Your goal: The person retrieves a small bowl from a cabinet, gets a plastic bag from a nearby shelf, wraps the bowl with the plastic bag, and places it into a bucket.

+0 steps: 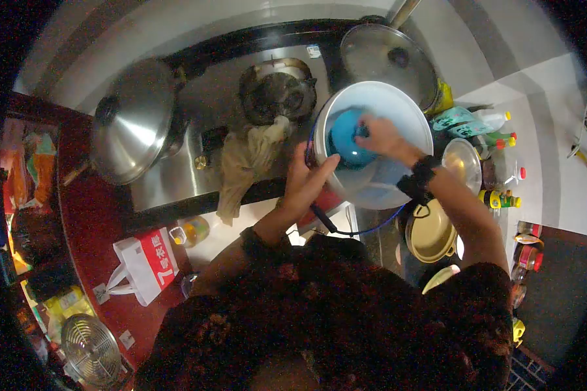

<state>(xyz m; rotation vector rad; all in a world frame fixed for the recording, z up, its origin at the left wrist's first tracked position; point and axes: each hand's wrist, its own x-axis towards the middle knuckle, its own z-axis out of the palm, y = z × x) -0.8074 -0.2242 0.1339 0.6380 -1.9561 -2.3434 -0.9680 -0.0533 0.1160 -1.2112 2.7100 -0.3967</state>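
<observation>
A white bucket (407, 107) is tilted toward me, with its blue-and-dark carrying handle (332, 226) hanging on the near side. My left hand (304, 179) is closed on the bucket's left rim, the thumb lying over the edge. Inside the bucket is a round, shiny blue object (351, 148); blur hides whether it is a bowl or a lid. My right hand (381, 139) reaches into the bucket, its fingers closed at the blue object's right edge. A beige cloth (248, 159) lies to the left of my left hand.
A gas burner (278, 91) and a lidded wok (137, 124) stand on the stove, left of the bucket. Behind it is a glass lid (385, 55). To the right are a metal bowl (462, 164), a tan pot (430, 231) and several bottles. A paper bag (147, 264) sits at the left.
</observation>
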